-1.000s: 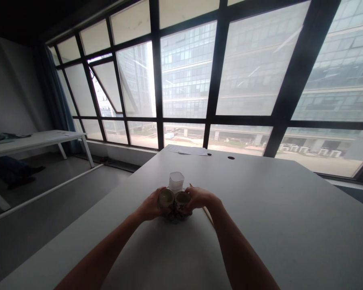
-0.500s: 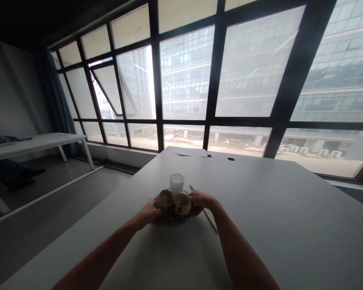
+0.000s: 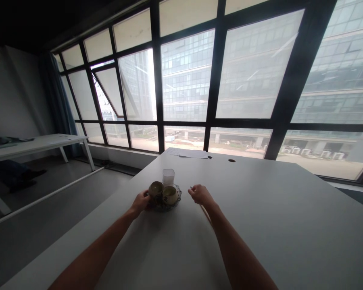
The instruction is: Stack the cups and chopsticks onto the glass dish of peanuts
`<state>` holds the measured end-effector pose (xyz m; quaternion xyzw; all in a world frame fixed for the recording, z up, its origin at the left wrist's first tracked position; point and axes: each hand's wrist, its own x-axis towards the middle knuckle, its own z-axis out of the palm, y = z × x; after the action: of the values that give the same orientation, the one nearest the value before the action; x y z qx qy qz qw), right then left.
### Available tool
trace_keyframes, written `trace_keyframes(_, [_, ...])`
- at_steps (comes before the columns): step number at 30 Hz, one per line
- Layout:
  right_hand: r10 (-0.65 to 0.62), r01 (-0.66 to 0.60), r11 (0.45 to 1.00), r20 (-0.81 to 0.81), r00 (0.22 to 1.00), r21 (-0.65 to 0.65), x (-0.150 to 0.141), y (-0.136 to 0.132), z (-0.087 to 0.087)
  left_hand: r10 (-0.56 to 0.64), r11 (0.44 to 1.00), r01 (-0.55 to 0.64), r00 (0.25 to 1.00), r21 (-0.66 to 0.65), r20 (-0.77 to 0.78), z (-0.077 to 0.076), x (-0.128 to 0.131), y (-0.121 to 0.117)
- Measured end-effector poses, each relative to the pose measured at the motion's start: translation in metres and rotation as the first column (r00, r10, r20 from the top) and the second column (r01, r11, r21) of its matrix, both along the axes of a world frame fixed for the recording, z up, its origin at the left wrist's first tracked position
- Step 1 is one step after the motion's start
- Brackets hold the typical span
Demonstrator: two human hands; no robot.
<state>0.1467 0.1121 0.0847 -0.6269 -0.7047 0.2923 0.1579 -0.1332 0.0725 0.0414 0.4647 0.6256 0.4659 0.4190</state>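
Right hand [image 3: 201, 196] just came off the plate [image 3: 178, 200], fingers now pinched on the stick [image 3: 206, 214]; only the left steadies the plate side. Left hand [image 3: 139, 202] curled at the left cup [image 3: 155, 190]; can't tell if it grips cup or plate rim. Right cup [image 3: 170, 195] adjoins, clear cup [image 3: 168, 177] behind. Contents unreadable.

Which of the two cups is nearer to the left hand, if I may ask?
The left cup, right beside the left hand; the other cup is to its right, farther from that hand.
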Motion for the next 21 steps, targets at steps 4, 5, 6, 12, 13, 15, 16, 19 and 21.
trace_keyframes(4, [-0.097, 0.098, 0.995, 0.241, 0.966, 0.008, 0.019, 0.0, 0.005, -0.035, 0.999, 0.035, 0.999, -0.015, 0.0, 0.007, -0.015, 0.013])
trace_keyframes(5, [-0.105, 0.114, 0.993, 0.285, 0.953, -0.013, 0.022, 0.0, 0.003, -0.055, 0.998, 0.055, 0.999, -0.02, 0.0, 0.008, -0.017, 0.015])
trace_keyframes(6, [-0.11, 0.128, 0.991, 0.321, 0.941, -0.035, 0.023, 0.0, 0.001, -0.073, 0.997, 0.073, 0.997, -0.021, 0.001, 0.009, -0.019, 0.017])
trace_keyframes(12, [-0.084, 0.137, 0.986, 0.426, 0.901, -0.095, 0.02, 0.0, -0.012, -0.106, 0.993, 0.106, 0.994, 0.058, 0.006, -0.005, -0.022, 0.014])
trace_keyframes(13, [-0.073, 0.13, 0.986, 0.433, 0.898, -0.103, 0.02, 0.001, -0.013, -0.103, 0.991, 0.102, 0.995, 0.083, 0.0, -0.009, -0.022, 0.012])
trace_keyframes(15, [-0.048, 0.112, 0.987, 0.443, 0.895, -0.119, 0.02, 0.003, -0.015, -0.08, 0.986, 0.084, 0.996, 0.141, -0.036, -0.018, -0.022, 0.01])
trace_keyframes(16, [-0.035, 0.101, 0.987, 0.445, 0.895, -0.125, 0.02, 0.004, -0.016, -0.057, 0.983, 0.068, 0.996, 0.168, -0.069, -0.021, -0.023, 0.009])
trace_keyframes(19, [-0.013, 0.08, 0.988, 0.446, 0.895, -0.132, 0.021, 0.006, -0.017, 0.014, 0.976, 0.023, 0.986, 0.218, -0.166, -0.027, -0.021, 0.009])
trace_keyframes(21, [-0.018, 0.082, 0.989, 0.457, 0.89, -0.12, 0.019, 0.005, -0.018, 0.043, 0.978, -0.002, 0.981, 0.21, -0.189, -0.028, -0.019, 0.009])
